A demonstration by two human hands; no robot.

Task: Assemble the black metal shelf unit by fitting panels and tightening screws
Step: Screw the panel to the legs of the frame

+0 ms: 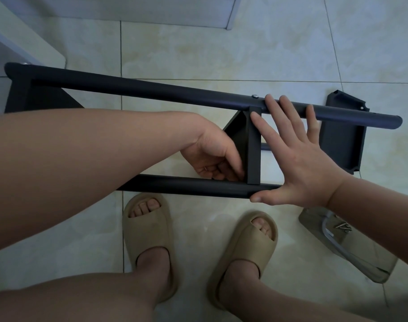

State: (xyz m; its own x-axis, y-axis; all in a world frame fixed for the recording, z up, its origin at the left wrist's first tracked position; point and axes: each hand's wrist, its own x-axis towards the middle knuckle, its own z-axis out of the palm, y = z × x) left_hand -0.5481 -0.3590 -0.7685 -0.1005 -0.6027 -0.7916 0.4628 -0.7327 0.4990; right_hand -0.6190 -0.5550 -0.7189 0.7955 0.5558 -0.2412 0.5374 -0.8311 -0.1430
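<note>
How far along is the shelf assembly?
Done: black end panel sits on the upper black tube, and a silver screw shows above the middle black panel. In hand: right hand lies flat across the upper tube and lower black tube; left hand works at that panel's lower corner. Left: the loose black panel lying apart.

One camera sits on the person's head. It looks almost straight down at the tiled floor (221, 54). It is close to the work: the left hand (212, 156) and right hand (298, 159) fill the middle, and the arms come in big from the left and right sides. The black shelf frame (152, 89) runs across the middle. The feet in tan sandals (147, 240) are at the near edge. White furniture (24, 36) shows far left.
</note>
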